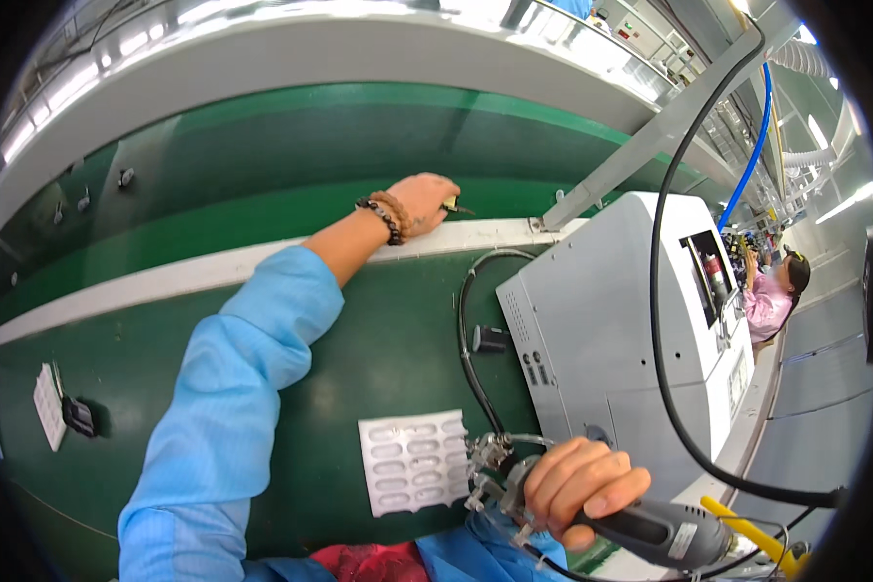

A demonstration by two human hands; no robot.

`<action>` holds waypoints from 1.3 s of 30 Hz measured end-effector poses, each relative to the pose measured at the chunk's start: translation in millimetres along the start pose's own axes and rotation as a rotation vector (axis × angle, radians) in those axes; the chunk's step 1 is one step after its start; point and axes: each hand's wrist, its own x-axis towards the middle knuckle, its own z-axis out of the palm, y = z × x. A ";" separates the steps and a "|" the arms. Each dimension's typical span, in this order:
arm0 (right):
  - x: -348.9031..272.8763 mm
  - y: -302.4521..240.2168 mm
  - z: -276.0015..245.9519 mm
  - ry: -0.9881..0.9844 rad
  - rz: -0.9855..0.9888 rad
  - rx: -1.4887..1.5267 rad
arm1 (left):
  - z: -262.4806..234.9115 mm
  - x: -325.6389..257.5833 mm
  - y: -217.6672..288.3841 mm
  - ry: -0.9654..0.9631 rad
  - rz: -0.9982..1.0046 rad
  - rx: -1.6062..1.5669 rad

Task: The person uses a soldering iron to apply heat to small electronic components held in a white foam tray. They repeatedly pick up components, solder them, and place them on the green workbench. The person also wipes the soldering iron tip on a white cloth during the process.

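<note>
My left hand (422, 201), with bead bracelets at the wrist and a light blue sleeve, reaches far across the green bench to the white strip (165, 276) beside the green conveyor belt. Its fingers are closed on a small dark and yellow part (453, 206). Near the front edge, my right hand (582, 480) grips a grey electric screwdriver (664, 532). The tool's metal head (495, 472) lies next to a white blister tray (414, 461) with several oval pockets.
A grey machine cabinet (601, 339) stands at the right, with black cables (662, 291) looping around it. A white tray and a small dark part (76, 415) lie at the far left. Another person in pink (768, 303) works farther down the line.
</note>
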 end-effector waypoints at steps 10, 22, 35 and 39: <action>0.6 -1.7 -3.8 -0.020 -0.015 0.010 | -17.8 -19.3 23.0 0.199 -0.154 -0.244; -13.6 9.2 6.9 0.070 -0.081 0.011 | -63.6 -236.2 182.3 0.346 -0.305 -0.522; -13.4 3.8 12.4 0.043 -0.042 -0.022 | -19.1 -266.7 214.5 0.401 -0.056 -0.224; -8.6 6.8 14.9 0.012 -0.021 -0.006 | -7.8 -265.5 207.5 0.400 -0.061 -0.216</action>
